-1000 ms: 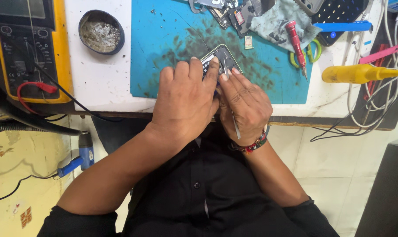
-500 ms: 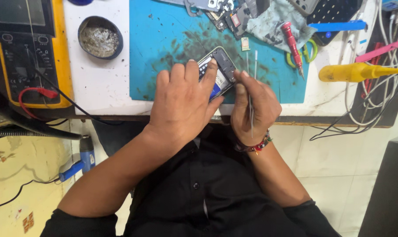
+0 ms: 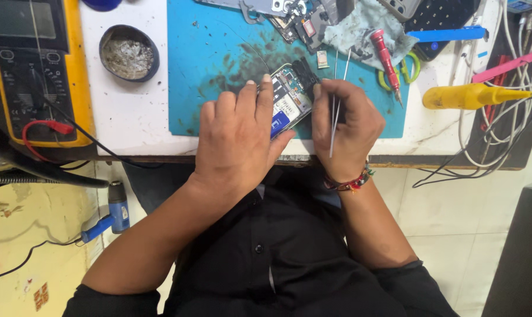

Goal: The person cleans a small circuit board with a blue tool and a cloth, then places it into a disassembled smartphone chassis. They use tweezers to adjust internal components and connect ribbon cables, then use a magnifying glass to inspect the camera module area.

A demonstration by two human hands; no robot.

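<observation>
Phone point(image 3: 289, 100) with its back off lies on the blue mat point(image 3: 207, 70) near the front edge of the counter point(image 3: 131, 123), circuit side up, and both my hands are on it. My left hand point(image 3: 236, 135) lies flat over its lower end, fingers spread and pressing it down rather than closed round anything. My right hand point(image 3: 345, 126) has its grip closed on thin metal tweezers point(image 3: 335, 111), whose tips point up past my knuckles, while the thumb side meets the phone's right edge.

I judge the phone light, stiff and fragile: the bare board and small parts would not take pressure, so the frame edges are the safe places to hold. The tweezers are slim and probably slippery.

On the mat above lie loose phone parts point(image 3: 289, 17), a grey cloth point(image 3: 360, 29) and a red screwdriver point(image 3: 386, 58). Further right sit a yellow-handled tool point(image 3: 465, 95) and a tangle of white cables point(image 3: 501, 117). To the left are a round tin point(image 3: 128, 53) and a yellow multimeter point(image 3: 31, 70). Below the counter's edge a blue-handled tool point(image 3: 110, 214) rests over a pale floor.
</observation>
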